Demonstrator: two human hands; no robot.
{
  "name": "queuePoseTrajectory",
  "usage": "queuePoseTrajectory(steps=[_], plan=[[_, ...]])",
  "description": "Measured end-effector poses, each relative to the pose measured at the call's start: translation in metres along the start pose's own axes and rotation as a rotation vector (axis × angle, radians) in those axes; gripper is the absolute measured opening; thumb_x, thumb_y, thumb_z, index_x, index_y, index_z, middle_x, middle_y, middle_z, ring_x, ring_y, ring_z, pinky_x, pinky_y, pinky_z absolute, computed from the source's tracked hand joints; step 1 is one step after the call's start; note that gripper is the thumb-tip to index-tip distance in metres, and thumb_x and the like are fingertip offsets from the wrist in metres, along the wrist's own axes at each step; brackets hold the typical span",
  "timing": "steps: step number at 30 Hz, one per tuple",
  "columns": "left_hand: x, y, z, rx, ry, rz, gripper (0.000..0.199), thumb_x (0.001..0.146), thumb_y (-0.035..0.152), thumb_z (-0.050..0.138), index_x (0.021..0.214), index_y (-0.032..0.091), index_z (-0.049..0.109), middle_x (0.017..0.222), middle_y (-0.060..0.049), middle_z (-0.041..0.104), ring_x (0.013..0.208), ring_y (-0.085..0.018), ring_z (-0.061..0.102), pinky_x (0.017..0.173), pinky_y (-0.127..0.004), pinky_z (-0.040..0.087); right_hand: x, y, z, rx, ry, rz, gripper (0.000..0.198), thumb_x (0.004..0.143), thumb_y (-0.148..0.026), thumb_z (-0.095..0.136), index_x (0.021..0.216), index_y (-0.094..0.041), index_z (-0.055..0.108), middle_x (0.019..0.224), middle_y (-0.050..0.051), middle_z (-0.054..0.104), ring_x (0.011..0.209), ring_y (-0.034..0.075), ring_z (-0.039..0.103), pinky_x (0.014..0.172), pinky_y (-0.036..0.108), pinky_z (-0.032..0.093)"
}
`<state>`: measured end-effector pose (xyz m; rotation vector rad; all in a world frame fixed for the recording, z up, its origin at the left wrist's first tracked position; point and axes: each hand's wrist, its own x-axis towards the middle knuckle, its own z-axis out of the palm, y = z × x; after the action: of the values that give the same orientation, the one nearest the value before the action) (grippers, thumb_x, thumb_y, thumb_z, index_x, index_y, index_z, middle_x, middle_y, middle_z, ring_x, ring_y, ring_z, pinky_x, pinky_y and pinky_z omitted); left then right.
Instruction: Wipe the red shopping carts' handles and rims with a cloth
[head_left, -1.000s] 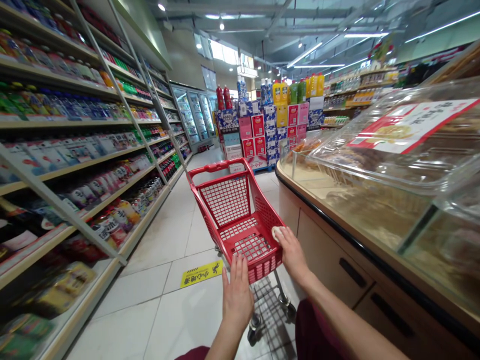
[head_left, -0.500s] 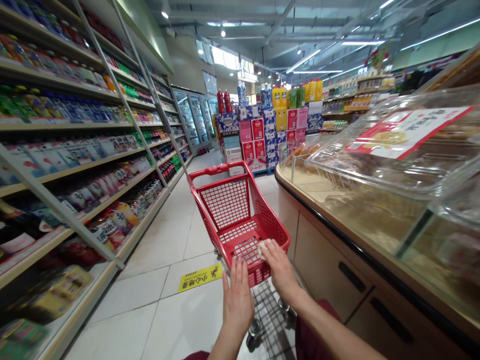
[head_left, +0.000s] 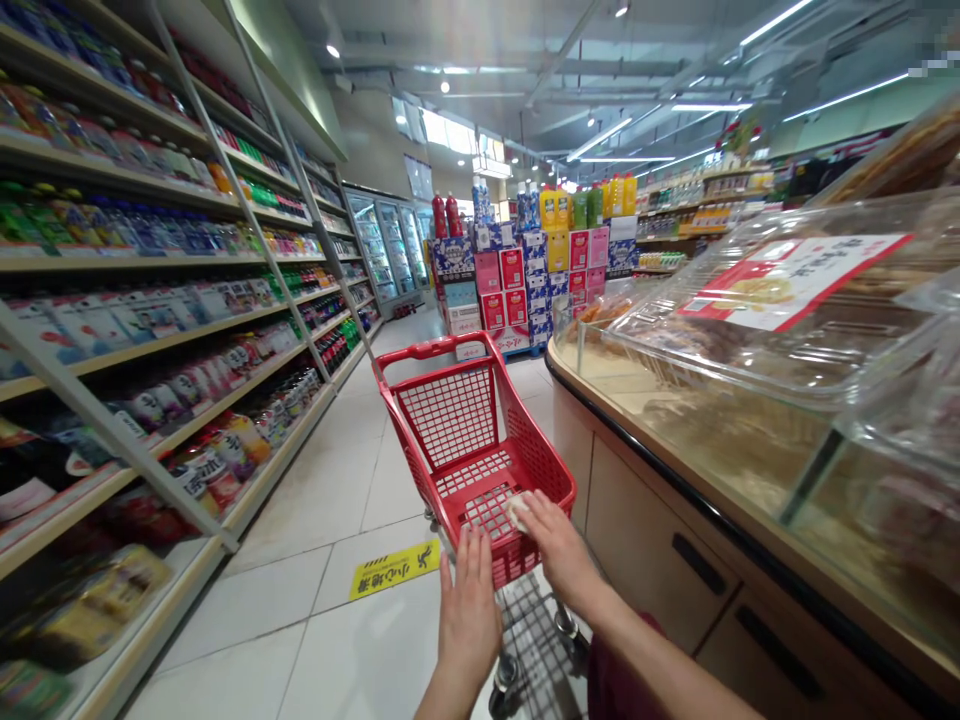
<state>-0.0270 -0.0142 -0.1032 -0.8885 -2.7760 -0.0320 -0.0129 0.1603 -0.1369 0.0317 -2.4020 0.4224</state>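
Observation:
A red plastic shopping cart [head_left: 534,440] stands before me with its basket tilted toward me in view. My right hand [head_left: 561,555] is at the basket's near rim, with a small white cloth [head_left: 517,510] under its fingertips. Part of the cloth is hidden by the fingers. To its left, my left hand [head_left: 469,610] has its fingers stretched out flat at the near left corner of the rim. Whether those fingertips touch the plastic I cannot tell. Below the basket show the cart's lower wire rack [head_left: 536,630] and wheels.
Shelves of drinks [head_left: 150,260] run along the left. A counter [head_left: 645,520] bearing clear plastic food boxes [head_left: 750,345] stands close on the right. Stacked cartons [head_left: 514,290] topped with bottles are ahead. A yellow floor sign [head_left: 394,570] lies on pale tiles [head_left: 262,610].
My view has shifted slightly, so the cart's near end sits a little lower. My right hand and the cloth have moved slightly left and down in view; my left hand stays almost the same.

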Motion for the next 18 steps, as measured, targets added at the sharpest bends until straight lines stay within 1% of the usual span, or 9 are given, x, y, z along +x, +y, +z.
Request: queuePoseTrajectory(steps=[3, 4, 6, 8, 9, 10, 14, 15, 18], plan=[[0.001, -0.001, -0.001, 0.01, 0.0, 0.022, 0.063, 0.068, 0.016, 0.041, 0.13, 0.013, 0.031, 0.139, -0.007, 0.026, 0.129, -0.024, 0.02, 0.103, -0.047, 0.024, 0.003, 0.01, 0.0, -0.052, 0.088, 0.185, 0.049, 0.076, -0.003, 0.036, 0.119, -0.02, 0.051, 0.125, 0.009, 0.049, 0.122, 0.022, 0.036, 0.096, 0.043, 0.036], [0.002, -0.001, 0.0, 0.013, 0.005, 0.016, 0.063, 0.068, 0.016, 0.041, 0.13, 0.012, 0.031, 0.139, -0.007, 0.027, 0.129, -0.024, 0.02, 0.103, -0.047, 0.024, 0.002, 0.01, 0.001, -0.054, 0.108, 0.195, 0.049, 0.076, -0.002, 0.036, 0.12, -0.02, 0.05, 0.126, 0.009, 0.049, 0.122, 0.022, 0.036, 0.096, 0.043, 0.036], [0.003, -0.001, 0.003, 0.018, 0.018, -0.008, 0.062, 0.068, 0.015, 0.041, 0.13, 0.012, 0.032, 0.139, -0.007, 0.027, 0.129, -0.023, 0.02, 0.103, -0.048, 0.023, -0.002, 0.004, 0.005, -0.023, 0.101, 0.092, 0.051, 0.076, -0.002, 0.036, 0.122, -0.021, 0.047, 0.128, 0.008, 0.047, 0.124, 0.02, 0.033, 0.097, 0.042, 0.036], [0.003, -0.002, 0.006, 0.022, 0.03, -0.026, 0.062, 0.068, 0.014, 0.04, 0.129, 0.012, 0.033, 0.139, -0.007, 0.028, 0.129, -0.023, 0.02, 0.104, -0.048, 0.022, -0.005, -0.005, 0.007, 0.021, 0.047, -0.071, 0.052, 0.077, -0.003, 0.036, 0.124, -0.024, 0.045, 0.129, 0.005, 0.045, 0.125, 0.018, 0.032, 0.098, 0.04, 0.036], [0.003, -0.002, 0.008, 0.025, 0.034, -0.026, 0.062, 0.067, 0.014, 0.041, 0.129, 0.013, 0.033, 0.139, -0.006, 0.028, 0.129, -0.023, 0.02, 0.104, -0.048, 0.022, -0.004, -0.006, 0.007, 0.03, 0.019, -0.114, 0.052, 0.077, -0.004, 0.036, 0.124, -0.025, 0.045, 0.129, 0.004, 0.045, 0.125, 0.017, 0.031, 0.098, 0.039, 0.036], [0.003, -0.003, 0.009, 0.027, 0.039, -0.018, 0.062, 0.067, 0.015, 0.041, 0.129, 0.013, 0.034, 0.139, -0.006, 0.029, 0.129, -0.023, 0.021, 0.104, -0.048, 0.022, -0.001, -0.006, 0.005, 0.025, 0.001, -0.108, 0.051, 0.078, -0.004, 0.036, 0.123, -0.025, 0.046, 0.129, 0.004, 0.046, 0.125, 0.018, 0.032, 0.098, 0.04, 0.036], [0.004, -0.003, 0.014, 0.036, 0.074, 0.012, 0.061, 0.068, 0.017, 0.042, 0.128, 0.013, 0.035, 0.138, -0.006, 0.031, 0.129, -0.024, 0.022, 0.102, -0.048, 0.025, 0.015, 0.004, -0.006, -0.079, -0.03, 0.135, 0.047, 0.077, -0.003, 0.036, 0.119, -0.017, 0.051, 0.125, 0.011, 0.049, 0.12, 0.022, 0.039, 0.096, 0.042, 0.036], [0.004, -0.002, 0.016, 0.04, 0.089, 0.008, 0.06, 0.069, 0.017, 0.041, 0.128, 0.013, 0.035, 0.138, -0.007, 0.031, 0.129, -0.024, 0.022, 0.102, -0.048, 0.026, 0.017, 0.003, -0.008, -0.09, -0.06, 0.126, 0.046, 0.077, -0.003, 0.037, 0.119, -0.016, 0.051, 0.125, 0.012, 0.049, 0.119, 0.022, 0.04, 0.096, 0.041, 0.037], [0.004, -0.002, 0.02, 0.057, 0.131, -0.007, 0.059, 0.069, 0.015, 0.041, 0.127, 0.013, 0.036, 0.137, -0.007, 0.033, 0.128, -0.024, 0.023, 0.102, -0.048, 0.025, 0.013, -0.01, -0.008, -0.087, -0.175, -0.067, 0.047, 0.076, -0.005, 0.043, 0.119, -0.021, 0.05, 0.128, 0.008, 0.046, 0.12, 0.022, 0.038, 0.096, 0.039, 0.036]])
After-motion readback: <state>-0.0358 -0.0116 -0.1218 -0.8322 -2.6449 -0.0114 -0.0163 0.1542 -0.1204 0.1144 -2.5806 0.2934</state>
